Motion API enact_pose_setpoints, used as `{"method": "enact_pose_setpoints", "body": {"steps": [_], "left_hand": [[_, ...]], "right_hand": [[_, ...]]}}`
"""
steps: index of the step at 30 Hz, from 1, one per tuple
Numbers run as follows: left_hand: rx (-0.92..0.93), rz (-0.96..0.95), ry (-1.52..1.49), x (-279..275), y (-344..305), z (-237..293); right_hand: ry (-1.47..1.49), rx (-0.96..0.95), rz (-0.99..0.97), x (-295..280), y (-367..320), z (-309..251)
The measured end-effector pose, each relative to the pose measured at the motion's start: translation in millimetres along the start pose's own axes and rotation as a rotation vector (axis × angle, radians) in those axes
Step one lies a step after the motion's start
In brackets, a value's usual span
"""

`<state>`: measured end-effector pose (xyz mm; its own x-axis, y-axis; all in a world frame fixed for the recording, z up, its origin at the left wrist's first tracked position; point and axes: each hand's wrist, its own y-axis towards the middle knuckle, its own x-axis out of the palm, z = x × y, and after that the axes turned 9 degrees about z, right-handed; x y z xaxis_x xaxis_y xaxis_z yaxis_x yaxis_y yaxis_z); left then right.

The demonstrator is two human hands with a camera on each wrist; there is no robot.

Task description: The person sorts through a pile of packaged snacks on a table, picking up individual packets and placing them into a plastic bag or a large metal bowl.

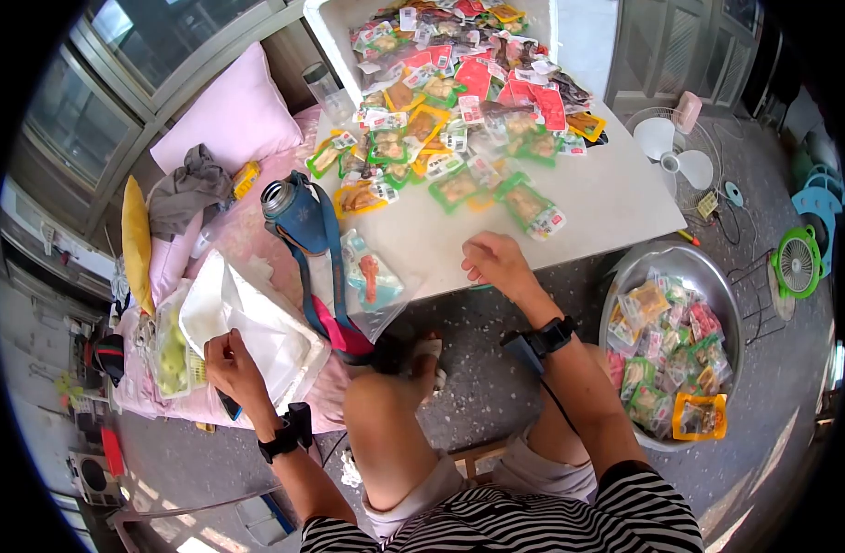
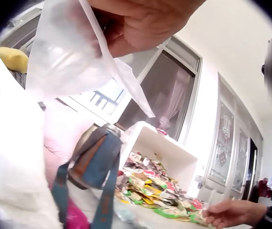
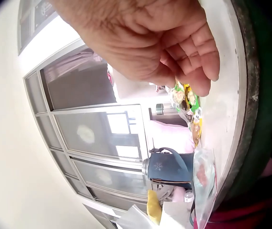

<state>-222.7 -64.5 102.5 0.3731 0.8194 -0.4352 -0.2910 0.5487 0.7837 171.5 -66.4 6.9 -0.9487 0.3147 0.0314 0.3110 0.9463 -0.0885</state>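
Note:
My left hand (image 1: pixel 236 373) pinches the edge of a translucent plastic bag (image 2: pixel 66 59), which hangs below the fingers in the left wrist view. Under that hand, a white box (image 1: pixel 305 380) holds white plastic sheeting (image 1: pixel 247 318). My right hand (image 1: pixel 501 264) hovers at the near edge of the white table (image 1: pixel 616 198), its fingers loosely curled and nothing between them. Just beyond it lie small sealed food packets (image 1: pixel 530 205) with green, yellow and red borders. A clear bag with a blue and red print (image 1: pixel 372 272) lies at the table's left corner.
A foam box (image 1: pixel 556 32) on its side spills many packets across the table. A blue bottle in a strapped sleeve (image 1: pixel 303 217) stands left of them. On the floor at right is a metal basin (image 1: pixel 622 267) of packets, near a white fan (image 1: pixel 668 164) and green fan (image 1: pixel 798 264).

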Motion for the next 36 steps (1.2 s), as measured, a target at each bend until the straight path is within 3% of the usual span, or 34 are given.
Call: {"method": "enact_pose_setpoints", "body": {"steps": [3, 5, 9, 12, 17, 21, 25, 28, 29, 30, 32, 33, 36], "left_hand": [[-0.099, -0.031, -0.363, 33.5, -8.3, 63.2], [0.000, -0.080, -0.429, 75.3, -21.3, 93.0], [0.149, -0.230, -0.306, 142.0, -48.3, 138.3], [0.213, -0.359, -0.279, 170.7, -71.8, 151.2], [0.171, -0.487, -0.409, 174.4, -101.6, 164.3], [0.271, -0.513, -0.514, 148.7, -111.8, 166.7], [0.472, -0.504, -0.436, 129.4, -111.9, 174.1], [0.448, -0.472, -0.548, 143.2, -102.4, 154.2], [0.368, -0.443, -0.560, 140.3, -100.2, 149.3], [0.167, -0.525, -0.701, 138.8, -93.2, 145.2], [-0.246, -0.680, -0.963, 136.9, -77.8, 134.4], [-0.555, -0.709, -1.259, 129.6, -68.9, 140.6], [-0.750, -0.701, -1.457, 132.9, -57.7, 120.7]], "right_hand": [[0.071, 0.031, -0.173, 4.4, -0.6, -3.2], [0.243, 0.100, -0.250, 10.9, -7.2, -9.8], [0.493, 0.256, -0.338, 21.6, -2.8, -9.3], [0.463, 0.259, -0.239, 28.1, -0.9, -6.6], [0.334, 0.231, -0.009, 19.2, 15.6, 13.6], [0.286, 0.174, 0.126, 15.8, 18.7, 7.9], [0.342, 0.166, 0.064, 11.0, 12.0, 1.8], [0.425, 0.140, -0.074, 7.4, 0.5, -14.1], [0.457, 0.109, -0.087, 4.3, 0.1, -17.5], [0.489, 0.077, -0.100, 0.9, 0.5, -20.2], [0.349, -0.101, 0.090, -5.2, 10.3, -7.0], [0.280, -0.189, 0.185, -4.9, 12.5, -7.1], [0.482, 0.036, 0.105, -3.0, 6.7, -8.9]]}}
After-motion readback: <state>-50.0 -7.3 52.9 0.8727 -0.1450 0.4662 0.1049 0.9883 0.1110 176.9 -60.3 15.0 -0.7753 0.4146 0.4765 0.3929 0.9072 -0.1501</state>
